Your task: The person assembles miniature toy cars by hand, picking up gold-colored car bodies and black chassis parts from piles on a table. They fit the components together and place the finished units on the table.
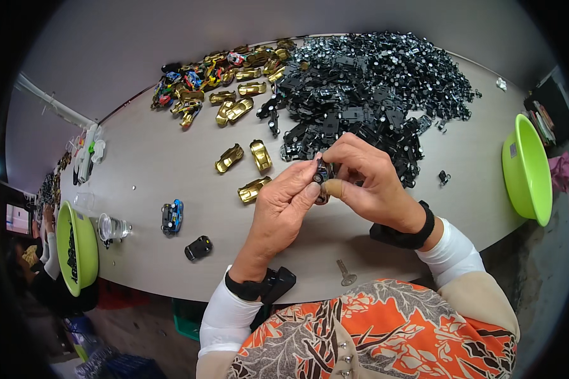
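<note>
We see the left hand (283, 203) and the right hand (368, 180) meet above the counter (152, 151), wrists bent inward, each grip pinching one small dark toy car (323, 175) between fingertips. The black chassis pile (367, 88) lies at twelve o'clock, gold car shells (250, 170) at ten o'clock. Bare counter opens toward four o'clock, up to the near edge.

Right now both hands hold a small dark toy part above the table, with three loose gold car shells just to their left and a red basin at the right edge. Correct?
Not quite: the basin at the right edge is bright green, not red, as the head view shows. The rest stands: the left hand and right hand hold a small dark toy part above the table, with three gold car shells to their left.
</note>
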`<state>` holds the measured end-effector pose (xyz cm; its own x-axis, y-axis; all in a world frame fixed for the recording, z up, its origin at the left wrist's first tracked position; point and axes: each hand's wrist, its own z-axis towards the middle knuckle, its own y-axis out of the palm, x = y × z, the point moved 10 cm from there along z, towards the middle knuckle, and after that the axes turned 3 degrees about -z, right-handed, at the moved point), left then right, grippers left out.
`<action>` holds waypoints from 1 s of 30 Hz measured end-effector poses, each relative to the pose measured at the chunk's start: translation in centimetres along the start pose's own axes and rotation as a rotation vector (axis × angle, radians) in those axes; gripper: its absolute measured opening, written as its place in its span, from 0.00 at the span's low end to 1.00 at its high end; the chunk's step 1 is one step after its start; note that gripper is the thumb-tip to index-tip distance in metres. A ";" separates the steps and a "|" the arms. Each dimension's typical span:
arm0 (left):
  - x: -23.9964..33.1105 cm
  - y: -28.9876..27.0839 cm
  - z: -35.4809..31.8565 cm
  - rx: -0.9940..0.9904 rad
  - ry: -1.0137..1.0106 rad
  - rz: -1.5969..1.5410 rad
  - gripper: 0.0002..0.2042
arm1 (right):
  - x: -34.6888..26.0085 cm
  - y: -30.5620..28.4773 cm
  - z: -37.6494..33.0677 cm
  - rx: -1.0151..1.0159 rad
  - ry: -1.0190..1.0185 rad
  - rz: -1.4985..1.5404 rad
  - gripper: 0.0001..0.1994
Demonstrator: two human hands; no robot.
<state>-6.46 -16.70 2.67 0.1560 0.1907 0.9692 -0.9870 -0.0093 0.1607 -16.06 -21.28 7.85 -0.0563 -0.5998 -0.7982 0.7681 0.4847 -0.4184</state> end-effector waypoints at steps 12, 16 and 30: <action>-2.2 -0.6 0.1 -0.032 -0.254 -0.394 0.17 | 2.1 1.6 -0.2 -0.222 0.207 0.555 0.08; -3.2 -0.8 -0.2 -0.042 -0.296 -0.336 0.14 | 3.2 2.0 -0.3 -0.235 0.284 0.565 0.06; -1.9 -0.8 -0.5 0.051 -0.172 0.182 0.07 | 1.6 3.6 -1.2 -0.120 -0.053 -0.128 0.14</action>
<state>-6.03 -16.52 0.61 -0.0152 0.0114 0.9998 -0.9968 -0.0781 -0.0142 -14.16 -19.78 4.57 -0.1126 -0.6926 -0.7125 0.6752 0.4727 -0.5662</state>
